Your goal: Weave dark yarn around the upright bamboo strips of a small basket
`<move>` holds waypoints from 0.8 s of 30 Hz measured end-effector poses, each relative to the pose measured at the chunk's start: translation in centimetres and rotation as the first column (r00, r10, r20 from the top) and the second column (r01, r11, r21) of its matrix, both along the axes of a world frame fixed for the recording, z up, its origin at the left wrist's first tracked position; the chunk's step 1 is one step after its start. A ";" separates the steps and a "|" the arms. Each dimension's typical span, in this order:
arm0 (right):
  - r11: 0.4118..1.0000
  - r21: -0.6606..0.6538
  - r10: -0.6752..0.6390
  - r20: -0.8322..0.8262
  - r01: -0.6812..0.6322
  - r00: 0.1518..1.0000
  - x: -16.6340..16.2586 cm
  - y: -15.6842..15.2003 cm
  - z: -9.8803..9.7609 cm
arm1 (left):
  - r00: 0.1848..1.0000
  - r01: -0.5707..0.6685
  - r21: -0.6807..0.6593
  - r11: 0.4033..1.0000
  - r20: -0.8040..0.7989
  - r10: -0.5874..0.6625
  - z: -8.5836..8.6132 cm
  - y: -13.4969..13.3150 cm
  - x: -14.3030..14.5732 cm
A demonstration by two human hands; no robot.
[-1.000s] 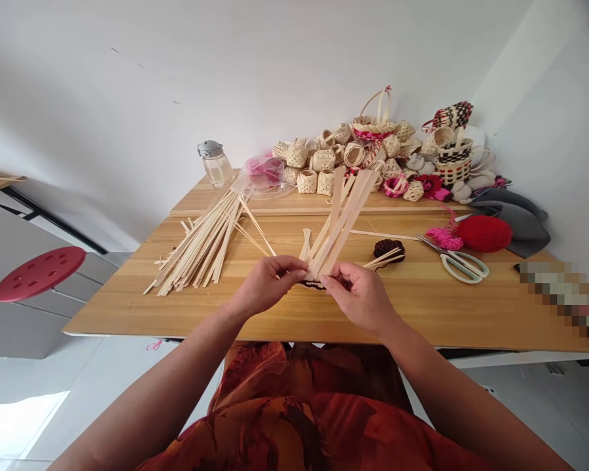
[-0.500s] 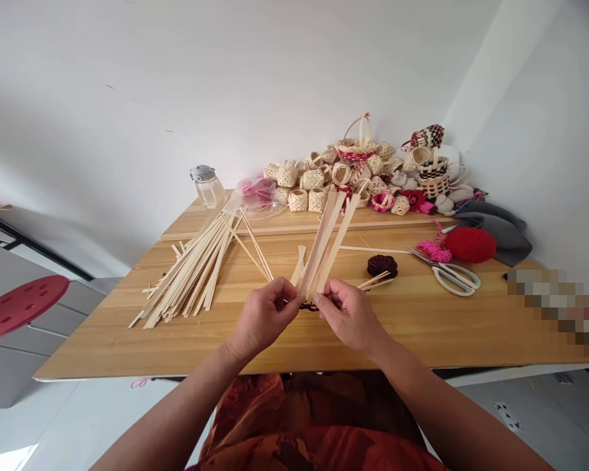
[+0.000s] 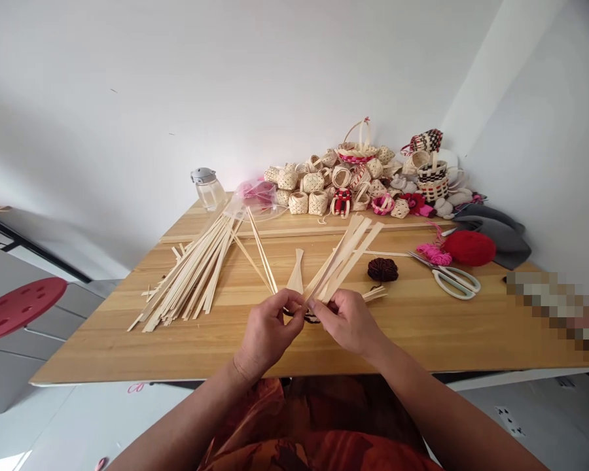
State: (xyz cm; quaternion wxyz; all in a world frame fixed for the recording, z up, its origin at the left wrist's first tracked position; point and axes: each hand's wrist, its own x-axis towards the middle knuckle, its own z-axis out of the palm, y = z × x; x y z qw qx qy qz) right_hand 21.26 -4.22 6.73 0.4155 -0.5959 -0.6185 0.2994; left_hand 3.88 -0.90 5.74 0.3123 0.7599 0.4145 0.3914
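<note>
Pale flat wooden strips fan up and to the right from between my hands, with dark brown yarn running in and out at their base. My left hand is closed in a pinch at the left side of this weave. On the right side, my right hand pinches the foot of the fanned strips between thumb and fingers. More strips of the same piece stick out to the back and left. Both palms hide much of the weave. A ball of dark brown yarn lies just beyond my right hand.
Loose strips are heaped on the left of the table. Scissors, pink yarn and a red yarn ball lie right. Several small woven baskets are piled at the back, beside a plastic bag and a jar.
The fanned strips have tilted lower and toward the right. My left hand has shifted slightly down, and more of the dark yarn weave shows between my hands.
</note>
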 end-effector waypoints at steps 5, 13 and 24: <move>0.999 -0.004 -0.032 0.009 0.032 0.999 0.1 -0.1 -0.2 | 0.995 0.090 -0.181 0.979 0.060 -0.080 0.6 0.0 -0.3; 0.998 0.036 -0.052 0.067 0.050 0.996 0.6 -0.1 -0.7 | 0.981 0.188 -0.472 0.861 0.041 -0.192 2.0 0.1 -0.8; 0.998 0.030 0.052 0.093 -0.055 0.994 0.4 -0.3 0.1 | 0.956 0.222 -0.407 0.886 -0.090 -0.280 2.2 -0.2 -0.7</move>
